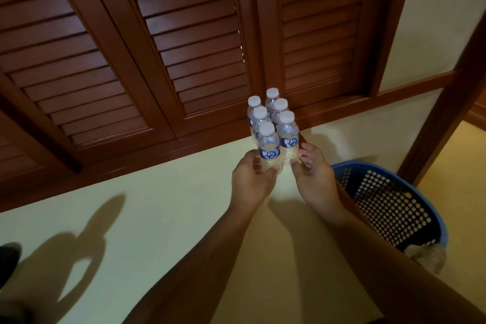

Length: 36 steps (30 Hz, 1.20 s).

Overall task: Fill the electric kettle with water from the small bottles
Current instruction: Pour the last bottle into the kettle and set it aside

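left hand (251, 179) and right hand (314, 173) clasp only the base of the six-pack of small water bottles (273, 123); top-heavy, it may topple.

Doors (184, 34): brown louvered wood panels are seen, closed.
Floor (118, 218): pale yellow; shadows are cast on it.
Basket (389, 205): blue, perforated, placed on the floor at the right.
Cloth (427, 258): grey, hung over the basket rim.

left hand (249, 179), right hand (313, 169): grip six small bottles (273, 129) | blue basket (394, 205): on floor
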{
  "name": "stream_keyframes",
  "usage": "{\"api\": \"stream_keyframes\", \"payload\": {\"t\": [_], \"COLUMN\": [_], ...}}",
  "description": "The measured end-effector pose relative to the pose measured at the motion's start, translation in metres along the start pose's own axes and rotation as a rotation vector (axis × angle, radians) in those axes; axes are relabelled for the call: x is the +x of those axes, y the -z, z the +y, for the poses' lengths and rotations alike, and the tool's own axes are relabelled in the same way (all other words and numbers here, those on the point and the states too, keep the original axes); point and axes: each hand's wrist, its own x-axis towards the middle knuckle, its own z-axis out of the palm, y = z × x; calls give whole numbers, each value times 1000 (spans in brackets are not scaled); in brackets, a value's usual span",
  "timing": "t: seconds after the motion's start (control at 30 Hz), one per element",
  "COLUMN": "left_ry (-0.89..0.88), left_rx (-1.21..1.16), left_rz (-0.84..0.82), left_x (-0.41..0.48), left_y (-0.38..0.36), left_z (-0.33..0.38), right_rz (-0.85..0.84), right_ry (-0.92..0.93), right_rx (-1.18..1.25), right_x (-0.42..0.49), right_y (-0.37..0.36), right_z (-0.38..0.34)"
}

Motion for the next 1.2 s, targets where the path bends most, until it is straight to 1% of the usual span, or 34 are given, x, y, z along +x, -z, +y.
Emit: {"api": "stream_keyframes", "payload": {"t": [0.23, 0.4, 0.63, 0.83, 0.93, 1.07, 1.17, 1.2], "left_ry": [7, 7, 15, 33, 32, 61, 107, 112], "left_rx": [32, 66, 77, 45, -39, -175, -231, -209], "left_rz": [17, 20, 16, 35, 56, 52, 120, 149], "left_x": [6, 7, 7, -16, -48, -96, -131, -142], "left_y": [0, -3, -7, 13, 39, 85, 124, 136], "left_z": [6, 8, 9, 7, 3, -9, -22, -28], "right_rz": [5, 51, 37, 73, 19, -87, -235, -301], "right_ry": [9, -19, -33, -58, -40, -50, -36, -30], "right_rx": [11, 66, 54, 61, 44, 112, 215, 257], "right_x": [0, 0, -2, -16, -40, -83, -121, -134], "right_y": [1, 3, 4, 8, 12, 9, -11, -21], "right_z": [-1, -2, -3, -14, -25, -44, -63, -69]}}
